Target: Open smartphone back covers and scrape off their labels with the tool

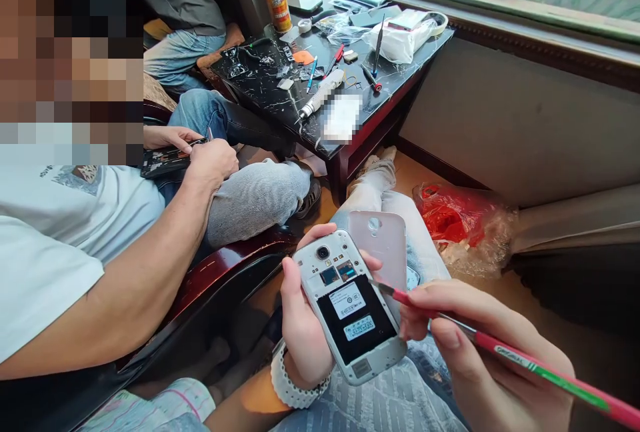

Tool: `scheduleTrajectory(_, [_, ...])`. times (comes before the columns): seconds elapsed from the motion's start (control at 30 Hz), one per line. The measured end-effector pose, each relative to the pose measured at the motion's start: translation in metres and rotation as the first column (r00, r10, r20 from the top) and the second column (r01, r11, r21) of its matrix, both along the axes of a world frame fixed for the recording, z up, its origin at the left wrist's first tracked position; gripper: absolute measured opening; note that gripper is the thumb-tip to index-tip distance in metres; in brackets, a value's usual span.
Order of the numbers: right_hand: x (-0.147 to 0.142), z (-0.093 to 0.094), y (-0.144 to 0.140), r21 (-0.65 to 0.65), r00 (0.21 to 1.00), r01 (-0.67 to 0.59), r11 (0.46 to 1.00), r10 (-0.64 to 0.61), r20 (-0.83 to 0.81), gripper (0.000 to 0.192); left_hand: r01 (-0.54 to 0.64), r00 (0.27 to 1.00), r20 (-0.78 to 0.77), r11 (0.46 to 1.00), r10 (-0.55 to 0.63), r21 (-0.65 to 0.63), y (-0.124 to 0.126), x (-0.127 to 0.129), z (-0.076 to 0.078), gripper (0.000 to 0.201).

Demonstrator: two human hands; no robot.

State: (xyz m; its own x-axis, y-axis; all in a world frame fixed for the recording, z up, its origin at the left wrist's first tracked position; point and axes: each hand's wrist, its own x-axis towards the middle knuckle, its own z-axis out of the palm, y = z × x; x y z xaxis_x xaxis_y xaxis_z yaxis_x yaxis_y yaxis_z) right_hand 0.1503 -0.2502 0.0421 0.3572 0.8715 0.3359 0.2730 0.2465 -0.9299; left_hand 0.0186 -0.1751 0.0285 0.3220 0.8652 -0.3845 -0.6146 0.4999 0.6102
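Right hand (500,349): nearest; thumb and fingers are pinching a slim pink-and-green tool (557,377); its tip is pointing at the dark battery bay's upper right edge, contact being too fine to tell. Left hand (307,315): is curling around an opened phone (331,279), thumb lying along one edge, fingertips showing at the other; the wrist is bearing a white band (299,382). Phone: is resting in the left hand, back side up, just left of the right hand; camera and labels are showing. Pale back cover (387,252): is lying just beyond the phone, over the leg. Co-worker's hands (213,162): are working at a dark device (170,160). Bench (273,107): is standing farther off, carrying a silver-handled screwdriver (324,93); an orange can (278,9) is standing upright behind.
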Motion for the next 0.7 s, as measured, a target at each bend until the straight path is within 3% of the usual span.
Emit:
scheduleTrajectory(0.17, [-0.0011, 0.0042, -0.0053, -0.085, 0.989, 0.031, 0.996, -0.018, 0.144, 0.030, -0.029, 0.999, -0.017, 1.000, 0.029, 0.011, -0.0015, -0.0008, -0.0005, 0.050])
scheduleTrajectory(0.7, [-0.0037, -0.0022, -0.0068, -0.146, 0.991, 0.048, 0.988, -0.028, 0.133, 0.026, 0.021, 0.999, 0.039, 0.996, -0.024, 0.081, -0.0024, -0.0018, 0.0057, 0.052])
